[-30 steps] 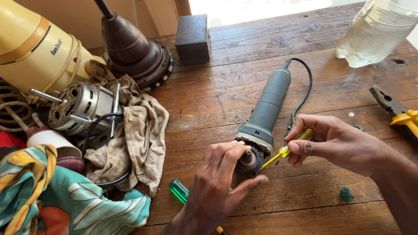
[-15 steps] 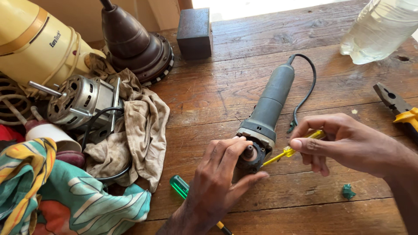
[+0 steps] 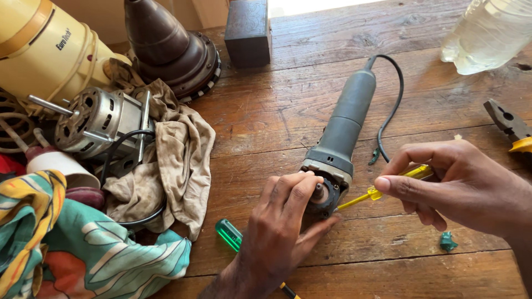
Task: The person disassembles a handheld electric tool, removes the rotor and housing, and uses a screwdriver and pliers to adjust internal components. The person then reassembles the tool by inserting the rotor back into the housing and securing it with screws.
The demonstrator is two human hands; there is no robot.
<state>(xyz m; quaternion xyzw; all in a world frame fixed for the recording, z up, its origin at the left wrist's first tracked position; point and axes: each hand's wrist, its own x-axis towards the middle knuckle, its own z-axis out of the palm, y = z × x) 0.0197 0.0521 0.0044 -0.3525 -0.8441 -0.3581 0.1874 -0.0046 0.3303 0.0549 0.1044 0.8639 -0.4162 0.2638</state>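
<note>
Grinder (image 3: 343,138) lies on the wooden table (image 3: 288,99), head gripped by the left hand (image 3: 282,221).
The right hand (image 3: 460,182) pinches a yellow screwdriver (image 3: 382,188), tip at the grinder head. A clear plastic bottle (image 3: 487,33) holding clear liquid lies at the far right; a cream housing (image 3: 50,55) with a small dark label sits far left.

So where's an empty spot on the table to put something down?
Bare wood shows between the dark block, the grinder and the plastic bottle. More lies along the near edge, between the left hand and the small green scrap. The left side is crowded: rag, motor, colourful cloth.
</note>
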